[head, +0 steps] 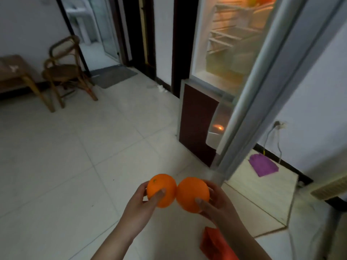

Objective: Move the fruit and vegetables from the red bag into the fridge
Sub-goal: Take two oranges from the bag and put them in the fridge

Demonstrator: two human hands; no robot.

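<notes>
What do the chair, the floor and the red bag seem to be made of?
The chair looks like bent rattan or cane, brown and matt: thin curved rods form its back and legs. The floor seems glazed ceramic tile, pale and slightly glossy, with straight joint lines. The red bag is probably thin plastic film, judging by its creases, though partly out of view.

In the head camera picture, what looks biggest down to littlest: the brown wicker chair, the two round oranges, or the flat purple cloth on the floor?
1. Brown wicker chair, biggest.
2. Left round orange and right round orange: alike, so tied; closeness to the camera makes them look big.
3. Flat purple cloth, smallest-looking.
</notes>
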